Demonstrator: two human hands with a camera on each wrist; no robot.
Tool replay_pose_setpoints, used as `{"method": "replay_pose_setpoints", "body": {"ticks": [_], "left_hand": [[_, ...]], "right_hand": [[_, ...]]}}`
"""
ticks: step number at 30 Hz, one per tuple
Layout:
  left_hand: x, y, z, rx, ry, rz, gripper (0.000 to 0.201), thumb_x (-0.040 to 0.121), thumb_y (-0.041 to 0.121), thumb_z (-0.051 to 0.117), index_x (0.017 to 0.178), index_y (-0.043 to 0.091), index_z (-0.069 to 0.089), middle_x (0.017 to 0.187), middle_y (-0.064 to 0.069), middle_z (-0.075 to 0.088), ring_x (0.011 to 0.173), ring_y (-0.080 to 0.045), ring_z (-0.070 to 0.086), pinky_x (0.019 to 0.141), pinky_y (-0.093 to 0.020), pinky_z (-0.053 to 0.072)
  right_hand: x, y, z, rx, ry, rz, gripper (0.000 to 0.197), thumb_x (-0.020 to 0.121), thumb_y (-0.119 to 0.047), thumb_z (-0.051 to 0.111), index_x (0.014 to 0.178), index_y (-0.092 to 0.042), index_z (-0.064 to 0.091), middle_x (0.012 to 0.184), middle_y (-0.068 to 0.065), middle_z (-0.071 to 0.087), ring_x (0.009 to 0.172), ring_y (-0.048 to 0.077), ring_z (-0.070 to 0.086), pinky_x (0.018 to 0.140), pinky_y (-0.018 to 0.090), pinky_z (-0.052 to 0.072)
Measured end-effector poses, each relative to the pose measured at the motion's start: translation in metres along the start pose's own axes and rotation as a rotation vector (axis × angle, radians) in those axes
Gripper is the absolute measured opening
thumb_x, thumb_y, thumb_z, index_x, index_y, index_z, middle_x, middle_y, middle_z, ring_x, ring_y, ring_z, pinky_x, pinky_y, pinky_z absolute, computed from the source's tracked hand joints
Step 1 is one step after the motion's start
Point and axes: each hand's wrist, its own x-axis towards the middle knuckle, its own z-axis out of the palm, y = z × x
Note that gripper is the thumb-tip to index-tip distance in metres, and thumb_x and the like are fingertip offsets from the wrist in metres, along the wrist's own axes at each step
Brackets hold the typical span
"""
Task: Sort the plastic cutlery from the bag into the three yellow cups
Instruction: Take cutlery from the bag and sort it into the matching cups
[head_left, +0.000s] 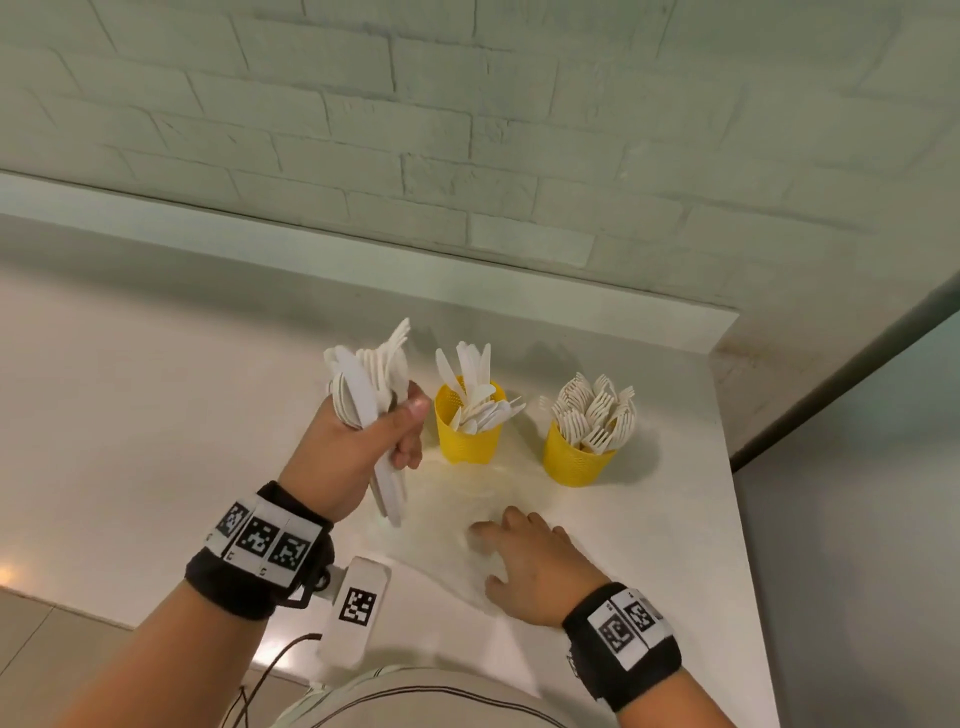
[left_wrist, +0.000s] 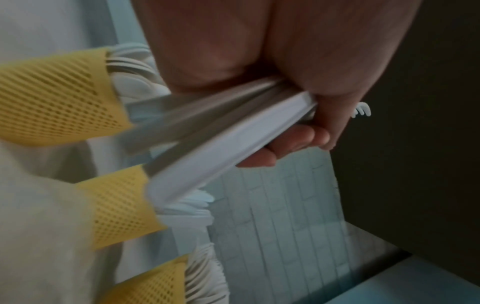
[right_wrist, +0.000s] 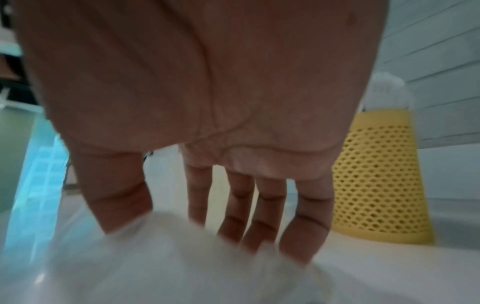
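Head view: the left hand (head_left: 358, 447) is raised above the white counter (head_left: 156, 415), fingers and thumb curled round a bundle of white plastic cutlery (head_left: 371, 379), handles pointing down. To its right stand two yellow mesh cups: the knife cup (head_left: 467, 434) and, further right, the fork cup (head_left: 576, 460). A third yellow cup (left_wrist: 59, 98) appears only in the left wrist view, hidden behind the hand in the head view. The right hand (head_left: 535, 564) lies with fingers spread and nearly straight over the clear plastic bag (head_left: 457, 499) (blurred, its outline faint) on the counter, near the front edge; whether it grasps the film cannot be told.
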Motion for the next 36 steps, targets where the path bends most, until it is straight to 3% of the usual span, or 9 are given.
{"method": "replay_pose_setpoints", "body": {"ticks": [7,12,17,23,26,29,31,33,36], "left_hand": [[0.008,0.016,0.032,0.01,-0.081,0.018,0.016,0.081,0.02,0.079,0.083,0.009,0.067,0.059,-0.012,0.06,0.05,-0.027,0.058,0.059,-0.037,0.052],[0.009,0.02,0.069,-0.176,-0.189,-0.049,0.012,0.088,0.007,0.07,0.091,0.001,0.06,0.07,-0.012,0.068,0.088,-0.034,0.075,0.078,-0.041,0.059],[0.007,0.023,0.084,-0.048,-0.301,-0.003,0.006,0.091,0.008,0.069,0.092,0.012,0.065,0.083,-0.012,0.076,0.107,-0.039,0.071,0.091,-0.039,0.058],[-0.004,0.024,0.08,0.082,-0.334,-0.213,0.029,0.084,0.03,0.074,0.098,0.004,0.07,0.102,-0.02,0.076,0.071,-0.044,0.074,0.042,-0.047,0.058],[-0.004,0.017,0.075,0.06,-0.318,-0.218,0.019,0.085,0.028,0.077,0.094,0.012,0.074,0.097,-0.018,0.077,0.088,-0.05,0.072,0.052,-0.062,0.058],[-0.003,0.014,0.074,0.069,-0.356,-0.266,0.026,0.089,0.018,0.071,0.11,0.003,0.072,0.101,-0.016,0.077,0.073,-0.032,0.077,0.046,-0.029,0.058],[-0.004,0.013,0.075,0.089,-0.369,-0.27,0.026,0.098,0.016,0.062,0.117,0.001,0.069,0.104,-0.013,0.076,0.065,-0.023,0.076,0.043,-0.023,0.055],[-0.004,0.011,0.074,0.087,-0.354,-0.262,0.03,0.102,0.025,0.054,0.118,0.003,0.067,0.108,-0.009,0.077,0.06,-0.036,0.073,0.037,-0.029,0.054],[-0.003,0.006,0.071,0.135,-0.294,-0.21,0.036,0.105,0.031,0.047,0.112,0.002,0.068,0.099,-0.008,0.078,0.057,-0.051,0.068,0.035,-0.029,0.049]], "right_hand": [[-0.028,-0.005,-0.062,0.701,0.359,-0.132,0.063,0.086,-0.046,0.068,0.143,-0.027,0.05,0.111,-0.012,0.064,0.103,0.007,0.061,0.089,0.03,0.053],[-0.04,-0.023,-0.095,0.982,0.214,-0.322,0.054,0.089,-0.033,0.072,0.138,-0.019,0.055,0.127,-0.003,0.066,0.125,0.017,0.061,0.099,0.041,0.056],[-0.038,-0.031,-0.096,1.009,0.124,-0.309,0.036,0.088,-0.033,0.072,0.104,-0.001,0.066,0.088,0.02,0.073,0.079,0.031,0.071,0.08,0.052,0.059],[-0.035,-0.038,-0.086,1.056,0.103,-0.174,0.019,0.079,-0.047,0.07,0.085,-0.03,0.069,0.06,0.004,0.058,0.061,0.029,0.052,0.052,0.029,0.045],[-0.033,-0.041,-0.082,1.076,0.137,-0.171,0.01,0.086,-0.031,0.067,0.086,-0.021,0.07,0.056,0.007,0.057,0.056,0.033,0.049,0.048,0.029,0.041],[-0.033,-0.045,-0.082,1.192,0.189,-0.159,0.011,0.083,-0.021,0.06,0.092,-0.022,0.068,0.052,0.014,0.054,0.041,0.025,0.041,0.043,0.025,0.034],[-0.03,-0.046,-0.082,1.229,0.195,-0.114,0.033,0.077,-0.028,0.06,0.105,-0.011,0.064,0.051,0.014,0.053,0.037,0.022,0.036,0.043,0.025,0.031],[-0.028,-0.045,-0.082,1.159,0.18,-0.074,0.055,0.072,-0.037,0.061,0.114,-0.002,0.056,0.053,0.011,0.058,0.038,0.022,0.038,0.045,0.027,0.033],[-0.031,-0.045,-0.087,1.071,0.176,-0.146,0.035,0.087,-0.025,0.065,0.116,-0.005,0.059,0.069,0.009,0.069,0.047,0.024,0.05,0.049,0.031,0.044]]}}
